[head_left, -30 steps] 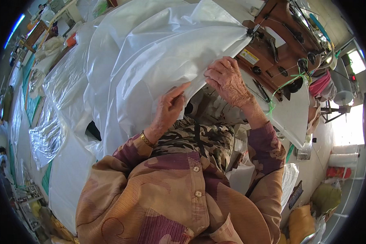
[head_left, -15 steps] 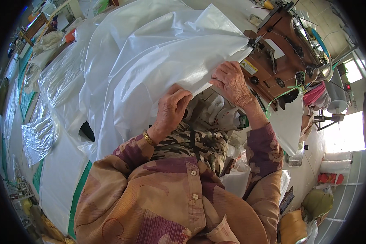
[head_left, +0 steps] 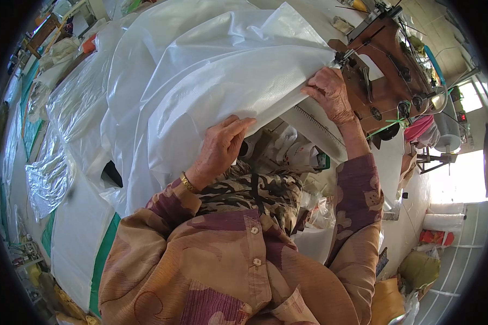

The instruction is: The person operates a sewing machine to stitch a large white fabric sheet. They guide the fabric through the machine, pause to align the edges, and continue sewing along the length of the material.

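Note:
A large white plastic sheet spreads in soft folds before me, and its near edge runs up to the needle area of a brown sewing machine. My right hand pinches this edge with curled fingers, just short of the machine's metal presser parts. Farther left along the same edge, my left hand grips the sheet between fingers and thumb; the thumb is partly hidden. Below the edge, a white strip with a ruler-like row of marks shows beside my right wrist.
Clear, crinkled plastic and more sheeting with green edges lie to the left. A green thread hangs at the machine's near end. White rolls and a round olive-coloured bundle are at the right.
My right hand has moved up and to the right along the sheet's edge, closer to the presser parts. The marked strip has come into view under it. My left hand has shifted slightly left.

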`<state>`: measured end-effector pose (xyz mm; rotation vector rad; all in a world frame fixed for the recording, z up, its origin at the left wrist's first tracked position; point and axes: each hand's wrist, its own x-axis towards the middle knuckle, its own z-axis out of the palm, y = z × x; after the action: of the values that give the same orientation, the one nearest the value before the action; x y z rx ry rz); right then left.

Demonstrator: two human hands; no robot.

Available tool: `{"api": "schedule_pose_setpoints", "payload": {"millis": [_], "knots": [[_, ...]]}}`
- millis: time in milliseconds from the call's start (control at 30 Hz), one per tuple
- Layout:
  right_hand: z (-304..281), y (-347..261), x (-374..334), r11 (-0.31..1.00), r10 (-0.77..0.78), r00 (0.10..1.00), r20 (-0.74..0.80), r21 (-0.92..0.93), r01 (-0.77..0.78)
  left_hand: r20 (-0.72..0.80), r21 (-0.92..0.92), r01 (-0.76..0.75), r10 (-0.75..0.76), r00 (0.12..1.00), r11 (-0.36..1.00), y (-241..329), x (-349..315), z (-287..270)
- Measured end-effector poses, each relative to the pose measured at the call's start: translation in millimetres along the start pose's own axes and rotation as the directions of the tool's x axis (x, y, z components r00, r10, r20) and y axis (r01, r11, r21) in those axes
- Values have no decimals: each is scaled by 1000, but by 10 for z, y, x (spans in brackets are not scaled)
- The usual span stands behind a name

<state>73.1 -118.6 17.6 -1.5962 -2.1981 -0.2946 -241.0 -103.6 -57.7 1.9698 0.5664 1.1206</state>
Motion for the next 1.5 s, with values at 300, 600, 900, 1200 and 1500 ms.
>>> {"api": "schedule_pose_setpoints", "payload": {"millis": [300,600,900,1200,1500], "knots": [[-154,302,76,972,-30,999,-22,-232,24,382,-352,439,-301,873,827,154,262,-172],[112,192,-70,907,-7,930,-368,-394,-149,393,-227,192,-90,915,955,153,112,235],[389,125,-379,927,83,847,-525,-271,-259,391,-45,-183,186,901,982,109,267,497],[412,178,-414,933,76,800,-596,-241,-268,334,54,-268,236,913,962,13,741,815],[369,168,-436,924,115,808,-578,-237,-301,367,282,-415,302,880,865,61,1505,1185]]}}
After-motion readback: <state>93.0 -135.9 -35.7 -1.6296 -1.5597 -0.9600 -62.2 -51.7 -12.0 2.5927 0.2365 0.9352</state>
